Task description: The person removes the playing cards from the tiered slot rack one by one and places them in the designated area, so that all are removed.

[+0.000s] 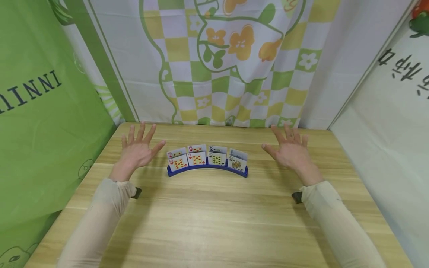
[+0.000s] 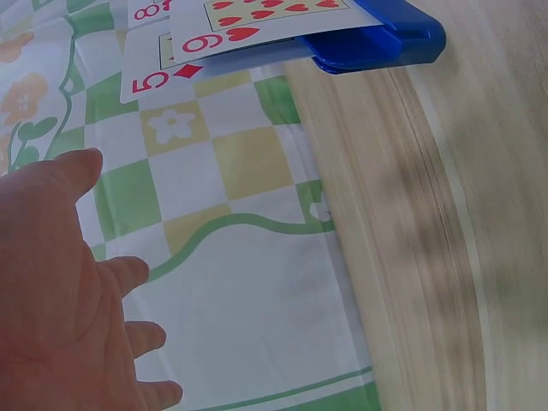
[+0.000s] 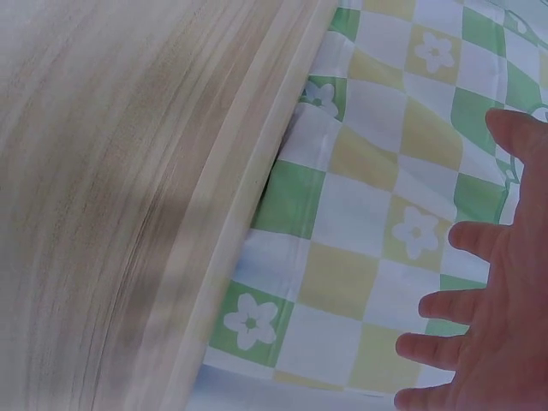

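Note:
A curved blue card holder (image 1: 207, 167) stands on the wooden table with playing cards upright in two rows. In the front row are a nine of hearts (image 1: 178, 162), a seven (image 1: 196, 159), a ten (image 1: 217, 159) and a queen (image 1: 237, 164). Behind them show a five of diamonds (image 2: 163, 79), an eight (image 1: 197, 148), a king (image 1: 218, 149) and a partly hidden card (image 1: 238, 153). My left hand (image 1: 136, 153) is spread to the left of the holder, holding nothing. To its right, my right hand (image 1: 294, 153) is likewise spread, its fingers apart and bare.
The wooden table (image 1: 207, 223) meets a checkered, flowered curtain (image 1: 221, 93) at its back edge. A green cloth (image 1: 40, 130) hangs on the left, and a white cloth with dark characters (image 1: 385, 123) on the right. Dark bands sit at both sleeve cuffs.

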{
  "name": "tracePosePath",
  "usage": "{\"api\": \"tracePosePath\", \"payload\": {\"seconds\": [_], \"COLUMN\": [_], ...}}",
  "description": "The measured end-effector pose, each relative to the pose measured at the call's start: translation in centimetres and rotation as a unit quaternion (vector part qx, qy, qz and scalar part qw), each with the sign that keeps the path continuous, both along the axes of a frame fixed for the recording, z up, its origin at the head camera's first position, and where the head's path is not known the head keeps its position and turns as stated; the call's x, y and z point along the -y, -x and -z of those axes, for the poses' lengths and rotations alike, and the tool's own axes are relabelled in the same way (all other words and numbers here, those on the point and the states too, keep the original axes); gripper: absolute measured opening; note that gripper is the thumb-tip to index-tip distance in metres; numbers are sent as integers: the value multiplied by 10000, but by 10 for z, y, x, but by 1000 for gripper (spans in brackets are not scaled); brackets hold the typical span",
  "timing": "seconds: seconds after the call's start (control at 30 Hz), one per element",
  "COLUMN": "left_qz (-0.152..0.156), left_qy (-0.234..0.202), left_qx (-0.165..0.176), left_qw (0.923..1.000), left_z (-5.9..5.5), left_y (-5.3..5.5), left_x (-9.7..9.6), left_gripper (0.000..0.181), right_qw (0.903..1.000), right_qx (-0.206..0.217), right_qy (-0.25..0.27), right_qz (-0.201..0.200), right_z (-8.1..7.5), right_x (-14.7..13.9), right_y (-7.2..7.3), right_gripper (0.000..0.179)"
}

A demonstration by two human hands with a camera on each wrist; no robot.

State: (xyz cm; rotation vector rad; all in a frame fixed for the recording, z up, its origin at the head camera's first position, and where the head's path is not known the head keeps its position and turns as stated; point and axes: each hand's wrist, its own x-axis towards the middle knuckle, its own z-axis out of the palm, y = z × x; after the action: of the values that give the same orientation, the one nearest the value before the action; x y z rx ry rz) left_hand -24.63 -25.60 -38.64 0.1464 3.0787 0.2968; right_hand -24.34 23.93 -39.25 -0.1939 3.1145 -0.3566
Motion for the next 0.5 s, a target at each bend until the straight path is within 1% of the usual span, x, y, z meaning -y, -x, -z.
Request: {"api": "tracePosePath", "payload": {"seconds": [0.2,0.5], "left_qz": [18,54], "left_qy": [-12,-30], "left_qx": [38,-61], "left_qw": [10000,10000], "left_z": [-1,-2], "left_y": [-2,-3], "left_x": [0,0], "left_gripper": [85,83], "right_qw": [9999,9994], "right_qx": [-98,-261], "right_qy": [68,95], "right_qz": [-90,-224], "right_z": [2,2], "right_x": [0,0], "right_y": [0,-1], "right_gripper": [90,85]}}
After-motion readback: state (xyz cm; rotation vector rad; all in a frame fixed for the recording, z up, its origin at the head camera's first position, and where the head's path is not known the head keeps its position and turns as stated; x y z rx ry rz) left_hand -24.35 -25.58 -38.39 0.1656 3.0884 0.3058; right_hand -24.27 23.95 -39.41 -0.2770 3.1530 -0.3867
